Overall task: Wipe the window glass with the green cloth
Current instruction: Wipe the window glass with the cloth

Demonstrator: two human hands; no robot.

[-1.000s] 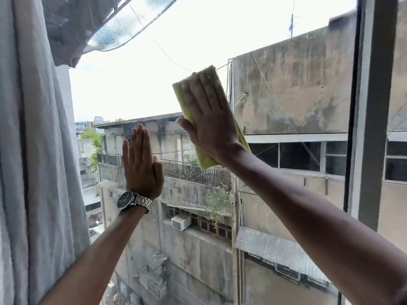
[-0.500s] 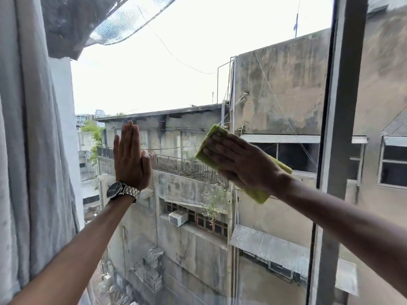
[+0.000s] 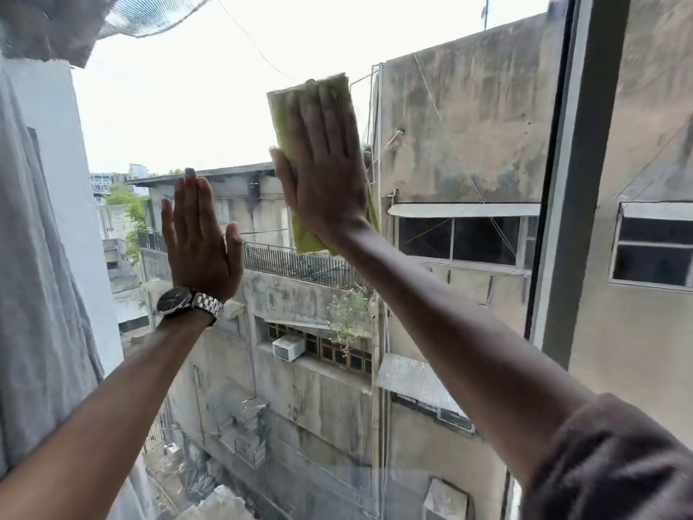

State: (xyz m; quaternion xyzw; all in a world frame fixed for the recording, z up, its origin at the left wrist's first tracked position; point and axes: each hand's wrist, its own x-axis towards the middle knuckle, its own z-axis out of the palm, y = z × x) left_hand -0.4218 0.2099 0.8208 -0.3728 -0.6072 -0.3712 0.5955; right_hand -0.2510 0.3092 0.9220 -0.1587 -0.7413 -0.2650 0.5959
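The window glass (image 3: 180, 118) fills the view, with buildings and sky behind it. My right hand (image 3: 324, 163) lies flat, fingers up, pressing the folded green cloth (image 3: 279, 118) against the pane at upper centre. The cloth shows along the hand's left side and below the palm. Lower left of it, my left hand (image 3: 198, 238) is flat on the glass with fingers together and nothing in it. A metal watch sits on that wrist.
A grey curtain (image 3: 33, 294) hangs along the left edge. A dark vertical window frame post (image 3: 577, 204) stands to the right of my right arm. Another pane lies beyond it.
My right hand has swept the cloth up from mid-pane to the upper centre and turned from sideways to fingers-up. My left hand has stayed flat on the glass.
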